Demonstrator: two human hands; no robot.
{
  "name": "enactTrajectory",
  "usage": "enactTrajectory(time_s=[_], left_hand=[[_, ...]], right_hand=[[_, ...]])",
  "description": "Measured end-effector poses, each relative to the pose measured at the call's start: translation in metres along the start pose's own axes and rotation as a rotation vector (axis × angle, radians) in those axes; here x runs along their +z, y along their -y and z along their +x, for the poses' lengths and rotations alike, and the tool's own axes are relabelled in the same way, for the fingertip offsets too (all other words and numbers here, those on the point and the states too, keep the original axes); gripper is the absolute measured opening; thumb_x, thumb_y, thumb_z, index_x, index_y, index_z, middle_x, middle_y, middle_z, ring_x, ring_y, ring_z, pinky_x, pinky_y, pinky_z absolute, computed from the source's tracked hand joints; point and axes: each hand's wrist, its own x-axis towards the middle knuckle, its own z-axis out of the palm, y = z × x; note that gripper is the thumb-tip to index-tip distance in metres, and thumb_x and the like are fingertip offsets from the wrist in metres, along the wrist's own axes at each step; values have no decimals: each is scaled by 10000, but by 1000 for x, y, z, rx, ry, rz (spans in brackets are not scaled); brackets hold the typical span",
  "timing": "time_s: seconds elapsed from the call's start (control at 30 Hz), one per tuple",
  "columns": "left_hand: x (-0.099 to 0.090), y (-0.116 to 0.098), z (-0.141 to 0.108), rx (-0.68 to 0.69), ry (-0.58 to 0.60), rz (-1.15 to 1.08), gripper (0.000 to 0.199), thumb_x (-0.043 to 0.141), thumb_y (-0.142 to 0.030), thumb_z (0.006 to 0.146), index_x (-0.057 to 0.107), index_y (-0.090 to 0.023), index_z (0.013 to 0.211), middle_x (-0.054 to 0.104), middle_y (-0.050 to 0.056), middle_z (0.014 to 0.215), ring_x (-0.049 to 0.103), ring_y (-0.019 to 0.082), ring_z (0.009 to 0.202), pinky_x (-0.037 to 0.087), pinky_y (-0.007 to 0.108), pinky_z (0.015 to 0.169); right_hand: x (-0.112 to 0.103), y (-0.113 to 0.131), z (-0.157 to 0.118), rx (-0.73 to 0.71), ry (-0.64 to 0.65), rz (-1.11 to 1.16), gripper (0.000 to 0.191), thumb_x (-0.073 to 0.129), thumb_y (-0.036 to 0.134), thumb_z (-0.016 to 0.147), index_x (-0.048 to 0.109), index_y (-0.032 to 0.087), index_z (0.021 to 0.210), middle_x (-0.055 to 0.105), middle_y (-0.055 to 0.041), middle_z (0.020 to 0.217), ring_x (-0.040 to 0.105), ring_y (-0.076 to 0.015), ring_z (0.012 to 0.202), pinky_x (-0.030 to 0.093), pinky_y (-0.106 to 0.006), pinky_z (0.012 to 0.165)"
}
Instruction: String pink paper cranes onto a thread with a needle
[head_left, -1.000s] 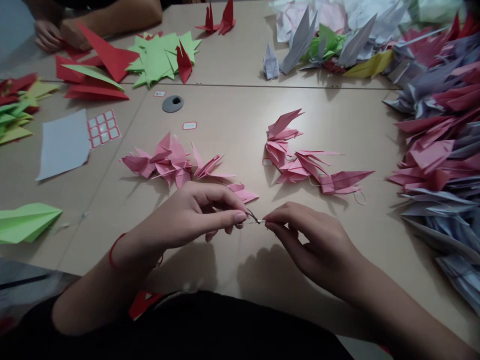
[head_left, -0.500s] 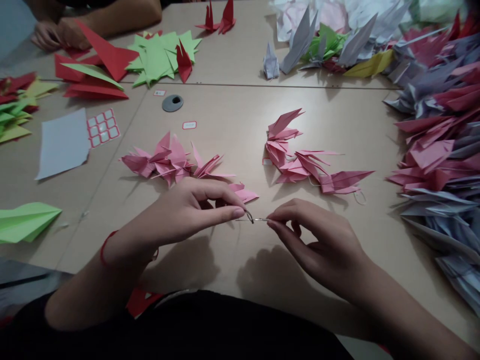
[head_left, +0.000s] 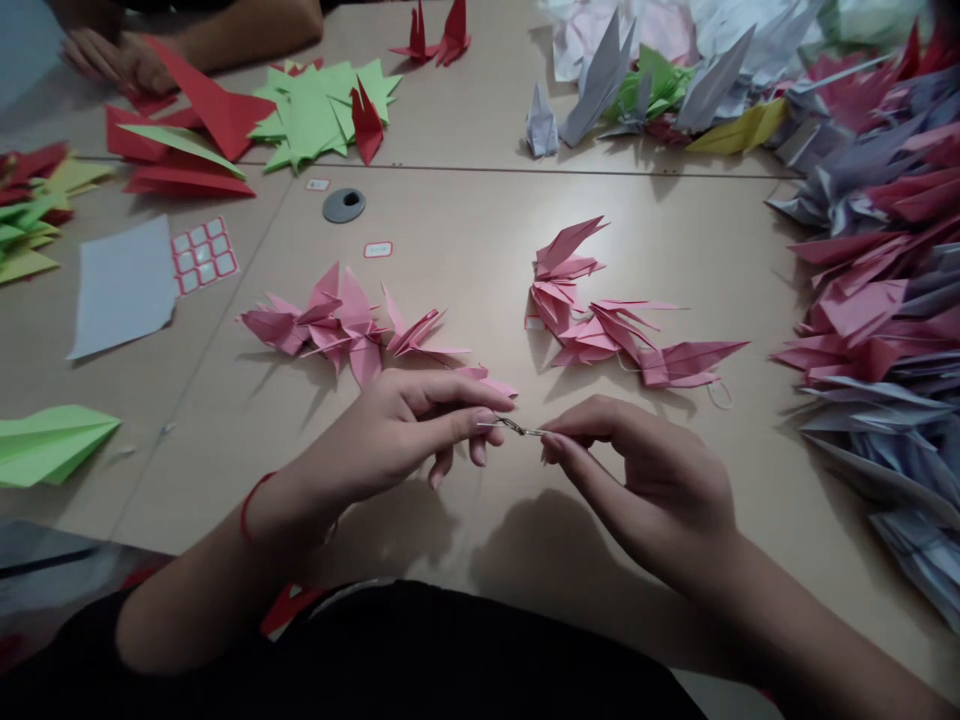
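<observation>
Near the table's front edge, my left hand [head_left: 397,425] pinches a small dark loop [head_left: 511,426] between thumb and forefinger, its other fingers curled loosely below. My right hand [head_left: 652,475] pinches a thin silvery needle-like piece [head_left: 534,432] that meets the loop between the two hands. How the two join is too small to make out. Behind my left hand lies a string of pink paper cranes [head_left: 352,320], partly hidden by the fingers. Another string of pink paper cranes [head_left: 592,335] rests beyond my right hand, with a white thread loop [head_left: 721,394] at its end.
Grey and pink paper cranes [head_left: 885,310] are heaped along the right. Red folded paper [head_left: 225,110], green folded paper [head_left: 311,110] and a sticker sheet [head_left: 204,256] lie left. A grey cable grommet [head_left: 345,206] sits mid-table. Another person's forearms [head_left: 240,35] rest at the far left.
My left hand has shifted slightly right and its lower fingers now show beneath the thumb. The dark loop has turned and sits a little higher; my right hand has barely moved.
</observation>
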Motion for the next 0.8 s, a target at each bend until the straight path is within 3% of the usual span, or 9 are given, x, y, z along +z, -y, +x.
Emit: enactTrajectory(time_s=[0.2, 0.43, 0.6, 0.7, 0.8], left_hand=[[14, 7, -8, 24, -137, -113, 202, 679, -231, 778, 632, -154, 959, 726, 51, 763, 683, 145, 598, 469, 140, 359], [33, 8, -12, 74, -281, -157, 156, 685, -224, 774, 543, -158, 772, 710, 23, 710, 689, 142, 611, 469, 137, 377], [43, 14, -17, 252, -401, 7, 48, 615, -140, 805, 613, -177, 775, 722, 21, 794, 681, 124, 648, 525, 167, 446], [43, 20, -17, 355, -388, 133, 196, 558, -57, 802, 693, -195, 769, 732, 13, 904, 685, 123, 718, 553, 179, 500], [42, 25, -15, 391, -335, 114, 284, 537, -4, 786, 725, -213, 827, 730, 3, 946, 679, 106, 715, 547, 157, 492]], right_hand=[[6, -3, -4, -118, -82, -117, 143, 562, 80, 826, 579, 215, 869, 627, -6, 671, 565, -125, 574, 466, -263, 533], [11, -6, -10, -333, -148, -386, 254, 623, 51, 758, 543, 209, 939, 663, -67, 830, 626, -179, 732, 512, -308, 623], [10, -6, -12, -321, -166, -437, 317, 635, 52, 757, 535, 208, 1013, 685, -79, 910, 653, -183, 812, 529, -309, 695], [8, -5, -13, -348, -169, -500, 324, 635, 54, 763, 546, 204, 1037, 693, -94, 941, 661, -197, 832, 530, -322, 721], [9, -5, -13, -366, -159, -523, 301, 630, 55, 770, 557, 194, 1026, 695, -101, 955, 660, -200, 850, 534, -322, 727]])
